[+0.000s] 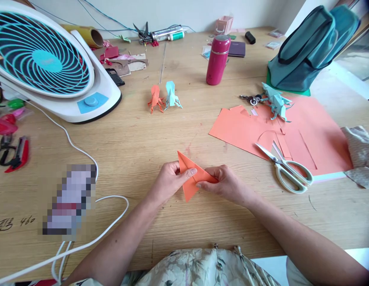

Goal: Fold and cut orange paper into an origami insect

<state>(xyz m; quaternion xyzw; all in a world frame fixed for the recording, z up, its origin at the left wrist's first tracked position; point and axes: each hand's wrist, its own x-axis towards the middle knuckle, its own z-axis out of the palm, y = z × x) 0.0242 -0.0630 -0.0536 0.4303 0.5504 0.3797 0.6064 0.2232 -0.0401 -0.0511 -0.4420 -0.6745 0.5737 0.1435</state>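
A folded piece of orange paper [189,188], pointed at its corners, is held between both hands above the wooden table. My left hand [174,176] grips its left side, thumb flat on top and fingers behind. On the right corner, my right hand [224,182] pinches the paper between thumb and fingers. Beyond the hands stand two small origami figures, one orange [155,97] and one light blue [172,94]. White-handled scissors [287,169] lie to the right, partly over large orange sheets [327,135]. A bigger light blue origami figure [276,102] rests on those sheets.
A white fan [98,95] stands at the left, with a blurred-out phone-like object [68,198] and white cables [113,226] nearer me. A magenta bottle [217,61] and a teal bag [306,51] stand farther back. Keys [252,100] lie near the sheets.
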